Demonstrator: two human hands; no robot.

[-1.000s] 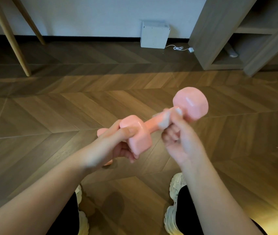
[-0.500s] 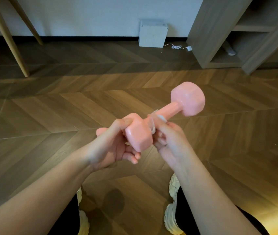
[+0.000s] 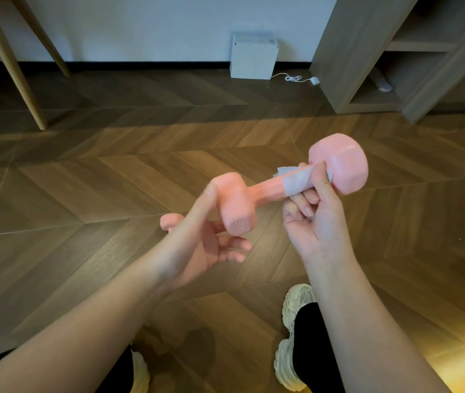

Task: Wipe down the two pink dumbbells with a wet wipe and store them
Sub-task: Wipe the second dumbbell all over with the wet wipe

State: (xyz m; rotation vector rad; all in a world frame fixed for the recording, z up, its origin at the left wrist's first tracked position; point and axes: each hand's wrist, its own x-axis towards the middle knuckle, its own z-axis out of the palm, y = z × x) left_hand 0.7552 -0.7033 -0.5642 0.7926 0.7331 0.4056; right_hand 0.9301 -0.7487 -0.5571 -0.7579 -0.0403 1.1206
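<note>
Left hand [image 3: 197,242] is steadying the near head of the dumbbell [image 3: 265,191]. One digit is lying up along the side of that head and the other fingers are curling beneath it, so the weight is being carried from below. Right hand [image 3: 317,222] is clamping the wet wipe [image 3: 296,180] round the handle, thumb over, fingers under, hard against the far head.

The dumbbell is hanging in the air in front of the body, tilted with the far head higher.

Judgement: the left hand is stopping the bar from turning or dropping, and this is leaving the handle free for the wipe to travel along. Step in hand: wiping the handle. Cleanliness of the heads is not readable.

Second dumbbell [image 3: 170,221] is showing only as a pink end behind the left hand, apparently lying on the wooden floor [image 3: 84,194]. The rest is hidden.

- **Surroundings:** a shelf unit [image 3: 367,52] is standing at far right, possibly the storage spot. A white box [image 3: 254,56] is sitting against the wall with a cable [image 3: 296,78] trailing beside it. Wooden legs [image 3: 13,66] are showing upper left and pale shoes [image 3: 296,304] below.
- **Obstructions:** the left hand is covering part of the near head, so that part is needing a regrip. The cable is lying near the shelf's foot.
</note>
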